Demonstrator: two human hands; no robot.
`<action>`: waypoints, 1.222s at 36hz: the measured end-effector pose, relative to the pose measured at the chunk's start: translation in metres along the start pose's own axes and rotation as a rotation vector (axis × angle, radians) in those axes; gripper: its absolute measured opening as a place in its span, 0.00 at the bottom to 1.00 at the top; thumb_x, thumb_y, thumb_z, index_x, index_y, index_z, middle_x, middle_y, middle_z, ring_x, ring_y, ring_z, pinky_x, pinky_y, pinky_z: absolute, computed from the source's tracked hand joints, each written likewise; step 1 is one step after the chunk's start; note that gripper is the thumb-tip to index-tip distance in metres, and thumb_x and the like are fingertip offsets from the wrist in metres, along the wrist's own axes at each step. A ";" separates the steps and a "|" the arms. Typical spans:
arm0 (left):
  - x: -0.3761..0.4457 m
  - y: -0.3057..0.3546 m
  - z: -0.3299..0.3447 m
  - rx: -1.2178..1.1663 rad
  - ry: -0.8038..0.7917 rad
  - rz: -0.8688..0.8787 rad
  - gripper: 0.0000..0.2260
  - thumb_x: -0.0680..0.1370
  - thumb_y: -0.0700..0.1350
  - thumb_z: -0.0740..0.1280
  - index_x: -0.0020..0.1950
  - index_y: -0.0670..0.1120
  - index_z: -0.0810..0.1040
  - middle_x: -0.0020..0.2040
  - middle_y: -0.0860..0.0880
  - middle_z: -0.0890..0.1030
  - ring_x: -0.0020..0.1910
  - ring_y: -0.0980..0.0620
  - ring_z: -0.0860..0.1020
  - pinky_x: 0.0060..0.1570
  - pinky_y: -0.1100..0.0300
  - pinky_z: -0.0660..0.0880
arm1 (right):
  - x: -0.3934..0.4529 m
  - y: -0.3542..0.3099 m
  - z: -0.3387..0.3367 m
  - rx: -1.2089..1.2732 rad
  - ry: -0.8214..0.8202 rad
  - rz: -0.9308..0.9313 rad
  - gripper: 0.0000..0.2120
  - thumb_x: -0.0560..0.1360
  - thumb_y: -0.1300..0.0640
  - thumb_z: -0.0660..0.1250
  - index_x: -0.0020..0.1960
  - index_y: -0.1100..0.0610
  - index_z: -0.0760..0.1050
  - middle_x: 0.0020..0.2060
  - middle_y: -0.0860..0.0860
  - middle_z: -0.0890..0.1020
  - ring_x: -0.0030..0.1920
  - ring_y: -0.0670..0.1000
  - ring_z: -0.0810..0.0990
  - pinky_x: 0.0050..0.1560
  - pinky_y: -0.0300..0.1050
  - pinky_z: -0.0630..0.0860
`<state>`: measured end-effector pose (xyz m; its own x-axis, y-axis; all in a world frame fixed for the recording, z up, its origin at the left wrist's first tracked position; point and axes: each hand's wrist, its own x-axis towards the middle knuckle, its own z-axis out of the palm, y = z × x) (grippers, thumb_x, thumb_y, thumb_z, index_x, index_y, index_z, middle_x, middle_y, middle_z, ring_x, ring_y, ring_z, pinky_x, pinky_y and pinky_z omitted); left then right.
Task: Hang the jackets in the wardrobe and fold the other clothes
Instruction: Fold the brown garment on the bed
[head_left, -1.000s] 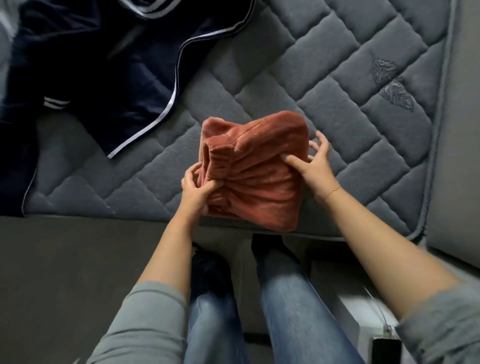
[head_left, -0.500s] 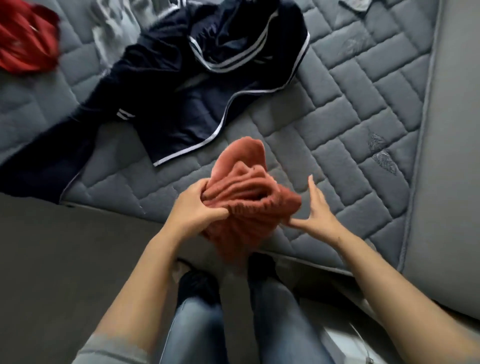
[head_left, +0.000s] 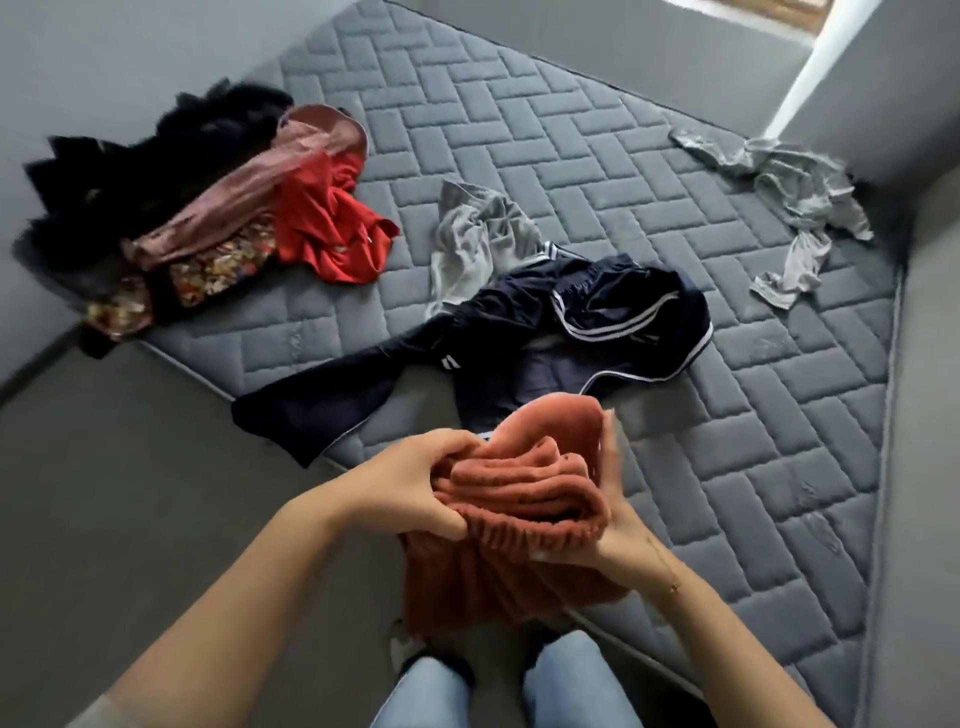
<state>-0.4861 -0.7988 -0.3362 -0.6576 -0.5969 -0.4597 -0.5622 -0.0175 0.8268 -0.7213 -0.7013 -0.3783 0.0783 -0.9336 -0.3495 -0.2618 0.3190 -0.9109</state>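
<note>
Since a moment ago the folded rust-orange fleece garment (head_left: 524, 499) has been lifted off the grey quilted mattress (head_left: 727, 467), left hand (head_left: 415, 493) fingers gripping it, right hand (head_left: 613, 525) cupping underneath, seemingly ready for putting aside.

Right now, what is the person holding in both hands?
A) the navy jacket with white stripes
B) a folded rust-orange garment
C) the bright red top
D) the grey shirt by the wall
B: the left hand and right hand hold the rust-orange garment between them, while the navy jacket, grey shirt and red top lie untouched on the mattress.
</note>
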 end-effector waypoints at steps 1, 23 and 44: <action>-0.011 0.005 -0.012 0.027 0.009 0.008 0.28 0.57 0.49 0.71 0.57 0.62 0.74 0.52 0.58 0.78 0.51 0.59 0.79 0.52 0.60 0.77 | 0.004 -0.015 0.005 -0.007 -0.019 -0.027 0.73 0.56 0.46 0.83 0.70 0.38 0.21 0.63 0.30 0.68 0.65 0.31 0.69 0.60 0.25 0.67; -0.316 0.067 -0.096 -0.137 0.921 -0.387 0.21 0.59 0.52 0.75 0.51 0.58 0.79 0.47 0.63 0.81 0.48 0.65 0.79 0.46 0.68 0.74 | 0.106 -0.309 0.192 -0.244 -0.898 -0.921 0.45 0.59 0.45 0.80 0.69 0.56 0.63 0.74 0.51 0.54 0.76 0.45 0.54 0.74 0.41 0.57; -0.630 0.040 0.074 -0.428 2.447 -0.310 0.58 0.44 0.70 0.78 0.70 0.60 0.57 0.58 0.65 0.71 0.46 0.74 0.76 0.41 0.78 0.72 | -0.167 -0.455 0.513 0.198 -1.444 -0.475 0.23 0.64 0.52 0.78 0.56 0.53 0.76 0.49 0.51 0.84 0.44 0.48 0.85 0.41 0.38 0.79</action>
<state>-0.1312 -0.3645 -0.0376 0.9772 0.0184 0.2114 -0.2070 -0.1366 0.9688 -0.1223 -0.6067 -0.0182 0.9844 -0.0389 0.1714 0.1755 0.1715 -0.9694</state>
